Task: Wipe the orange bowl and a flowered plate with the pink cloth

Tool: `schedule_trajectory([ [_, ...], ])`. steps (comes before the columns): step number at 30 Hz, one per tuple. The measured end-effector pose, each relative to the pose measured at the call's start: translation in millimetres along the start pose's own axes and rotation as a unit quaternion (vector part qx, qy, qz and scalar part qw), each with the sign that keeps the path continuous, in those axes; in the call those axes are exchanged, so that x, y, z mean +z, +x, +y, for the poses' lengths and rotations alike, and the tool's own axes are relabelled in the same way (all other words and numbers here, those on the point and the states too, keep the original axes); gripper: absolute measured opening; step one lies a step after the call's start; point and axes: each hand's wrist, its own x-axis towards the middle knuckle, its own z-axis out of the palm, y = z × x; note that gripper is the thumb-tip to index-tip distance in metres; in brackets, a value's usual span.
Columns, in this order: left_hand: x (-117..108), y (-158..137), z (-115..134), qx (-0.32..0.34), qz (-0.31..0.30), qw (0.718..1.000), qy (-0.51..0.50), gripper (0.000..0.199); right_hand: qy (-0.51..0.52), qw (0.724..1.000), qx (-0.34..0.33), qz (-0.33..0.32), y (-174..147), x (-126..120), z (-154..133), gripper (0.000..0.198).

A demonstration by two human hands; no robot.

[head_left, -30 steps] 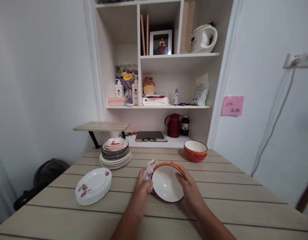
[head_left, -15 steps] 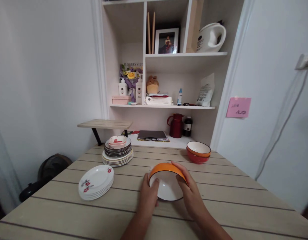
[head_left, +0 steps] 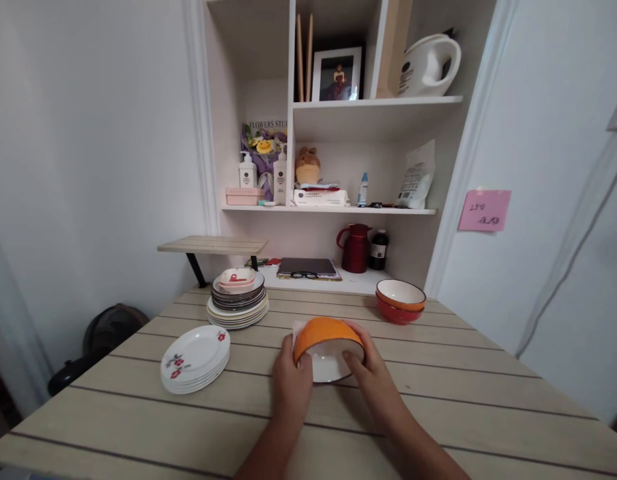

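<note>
An orange bowl with a white inside and dark rim is tilted above the table, its opening facing me. My left hand grips its left side, thumb over the rim. A pale, thin piece, perhaps a tissue or cloth, shows between those fingers and the bowl's outer wall. On the right side my right hand is closed around the rim, thumb inside and fingers behind. Most fingertips of both hands are hidden by the bowl.
White flowered plates are stacked at the left. Behind them stands a taller plate pile topped by small square dishes. Two nested bowls sit at the back right. A red jug and a laptop lie beyond the table.
The bowl has been tipped further, so more of its orange outside shows and less of the inside. Both hands moved with it, slightly left. The camera view shifted a little.
</note>
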Motion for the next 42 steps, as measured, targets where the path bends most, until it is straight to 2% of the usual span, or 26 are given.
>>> schedule_trajectory([
  [2, -3.5, -0.8, -1.1, 0.063, 0.001, 0.995, 0.074, 0.042, -0.064, 0.997, -0.042, 0.026, 3.9, -3.8, 5.2, 0.050],
  [4, -2.6, -4.3, -1.9, 0.087, -0.007, 0.989, 0.115, 0.047, -0.120, 0.988, -0.080, 0.047, 5.3, -7.9, 7.0, 0.055],
  [7, 2.8, -10.3, -1.4, 0.124, -0.011, 0.975, 0.183, 0.044, -0.181, 0.973, -0.123, 0.073, 2.5, -12.8, 2.9, 0.065],
  [12, 2.2, -12.9, 4.0, 0.177, -0.039, 0.949, 0.258, 0.053, -0.230, 0.964, -0.125, 0.043, -3.2, -15.8, -2.4, 0.058],
  [15, -1.7, -12.0, 7.5, 0.192, -0.050, 0.957, 0.210, 0.047, -0.189, 0.976, -0.104, 0.041, -1.6, -17.3, 1.1, 0.054],
  [17, -2.2, -11.1, 8.8, 0.172, -0.033, 0.974, 0.147, 0.045, -0.137, 0.985, -0.091, 0.046, 0.0, -17.7, 2.5, 0.052],
  [19, -1.3, -10.2, 9.3, 0.124, -0.027, 0.988, 0.093, 0.045, -0.094, 0.991, -0.084, 0.048, 0.7, -16.8, 1.0, 0.049],
  [23, 2.1, -9.0, 7.2, 0.032, -0.057, 0.997, 0.031, 0.026, -0.046, 0.993, -0.082, 0.077, -1.5, -10.6, -7.0, 0.037],
  [25, 4.2, -9.4, 4.8, 0.017, -0.065, 0.998, -0.008, 0.022, -0.021, 0.993, -0.074, 0.086, -3.7, -6.8, -9.2, 0.033],
  [28, 7.2, -10.5, 1.1, 0.006, -0.069, 0.996, -0.053, 0.026, 0.033, 0.997, -0.034, 0.067, -5.9, -1.5, -6.7, 0.030],
  [31, 6.7, -10.4, -0.1, 0.001, -0.055, 0.997, -0.048, 0.022, 0.084, 0.995, 0.034, 0.029, -4.9, 1.9, 0.6, 0.031],
  [33, 3.0, -9.4, 1.0, 0.017, -0.032, 0.999, -0.020, 0.016, 0.070, 0.997, 0.040, 0.008, -2.6, 2.4, 5.0, 0.031],
  [35, -2.4, -8.7, 3.2, 0.043, -0.004, 0.998, 0.046, 0.016, 0.001, 1.000, -0.006, 0.002, -0.1, 0.9, 7.9, 0.032],
  [37, -7.0, -9.1, 6.1, 0.059, 0.010, 0.988, 0.145, 0.022, -0.091, 0.992, -0.078, 0.027, 1.7, -2.4, 9.6, 0.035],
  [39, -9.0, -11.1, 9.3, 0.061, 0.002, 0.970, 0.235, 0.030, -0.172, 0.972, -0.149, 0.059, 2.2, -7.1, 11.0, 0.037],
  [42, -6.8, -15.8, 13.5, 0.061, -0.025, 0.948, 0.312, 0.040, -0.263, 0.935, -0.227, 0.075, 1.7, -16.4, 13.6, 0.043],
])
